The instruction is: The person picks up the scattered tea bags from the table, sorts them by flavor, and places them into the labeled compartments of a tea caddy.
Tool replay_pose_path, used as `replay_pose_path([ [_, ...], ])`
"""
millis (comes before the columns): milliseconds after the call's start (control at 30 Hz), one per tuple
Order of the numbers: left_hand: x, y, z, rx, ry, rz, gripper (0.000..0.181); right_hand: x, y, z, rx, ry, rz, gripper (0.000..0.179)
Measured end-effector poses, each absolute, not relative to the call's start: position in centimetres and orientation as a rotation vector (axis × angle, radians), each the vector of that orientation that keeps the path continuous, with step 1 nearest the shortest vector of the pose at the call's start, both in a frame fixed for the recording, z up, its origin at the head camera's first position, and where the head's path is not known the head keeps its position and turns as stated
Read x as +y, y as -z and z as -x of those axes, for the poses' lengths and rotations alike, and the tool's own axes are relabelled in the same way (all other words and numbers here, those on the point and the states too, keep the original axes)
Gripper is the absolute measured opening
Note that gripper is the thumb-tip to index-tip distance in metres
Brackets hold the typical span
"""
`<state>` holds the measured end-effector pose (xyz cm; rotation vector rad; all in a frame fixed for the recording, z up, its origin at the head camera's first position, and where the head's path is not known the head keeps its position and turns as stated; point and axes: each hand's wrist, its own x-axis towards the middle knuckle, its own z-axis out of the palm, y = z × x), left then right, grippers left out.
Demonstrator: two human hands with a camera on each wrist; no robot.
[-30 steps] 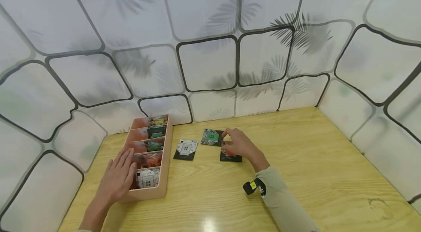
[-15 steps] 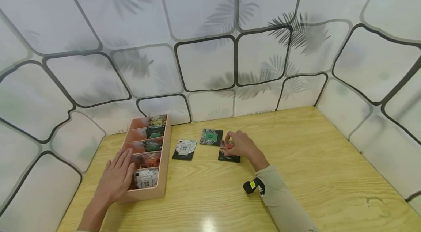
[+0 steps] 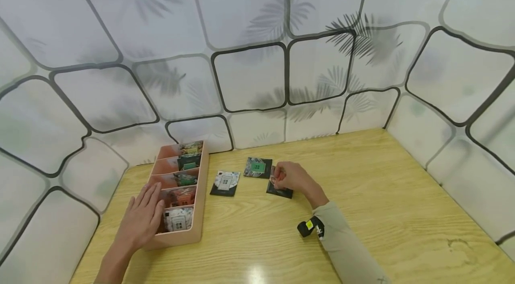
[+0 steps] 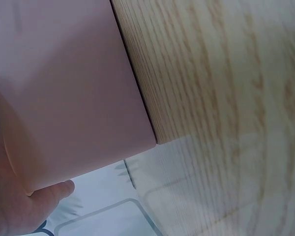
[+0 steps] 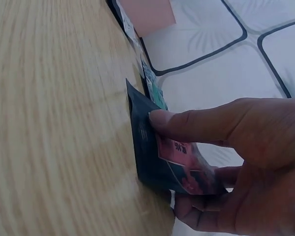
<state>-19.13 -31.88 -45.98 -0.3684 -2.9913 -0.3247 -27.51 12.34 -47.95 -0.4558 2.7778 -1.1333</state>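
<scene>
With thumb and fingers my right hand (image 3: 295,180) pinches a black packet with a red label (image 3: 280,192). In the right wrist view this packet (image 5: 155,157) bends and stands tilted against the wooden table. Beside it lie a green-labelled packet (image 3: 257,167) and a white-and-black packet (image 3: 225,183), both flat. My left hand (image 3: 141,217) rests with straight fingers along the left rim of a pink compartment box (image 3: 177,240). The left wrist view shows the box's plain outer wall (image 4: 73,98), and the thumb (image 4: 56,191) at its edge.
Each compartment of the box holds packets, among them white ones (image 3: 179,219), red ones (image 3: 183,197) and green ones (image 3: 186,180). A patterned curtain (image 3: 253,78) closes off the table (image 3: 382,194) at the back and sides. A black strap (image 3: 310,227) is on the right wrist.
My right thumb and fingers have closed on the red-labelled packet, which now tilts up off its flat position. The left hand stays on the box.
</scene>
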Motion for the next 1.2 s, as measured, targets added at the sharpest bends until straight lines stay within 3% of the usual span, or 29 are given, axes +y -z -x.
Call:
replay_pose_path([
  [233, -31.8, 45.9, 19.2, -2.977, 0.324, 0.376, 0.058, 12.4, 47.8, 28.0, 2.788, 1.234, 0.472, 0.01],
  [567, -31.6, 45.9, 19.1, -2.964, 0.324, 0.377, 0.058, 11.9, 47.0, 28.1, 2.871, 1.276, 0.5, 0.017],
  [1000, -31.9, 46.1, 19.1, -2.977, 0.332, 0.379, 0.059, 11.6, 46.2, 27.5, 2.913, 1.406, 0.488, 0.005],
  [1200, -31.8, 46.0, 19.1, -2.976, 0.329, 0.38, 0.058, 11.1, 45.8, 27.3, 2.864, 1.494, 0.56, 0.011],
])
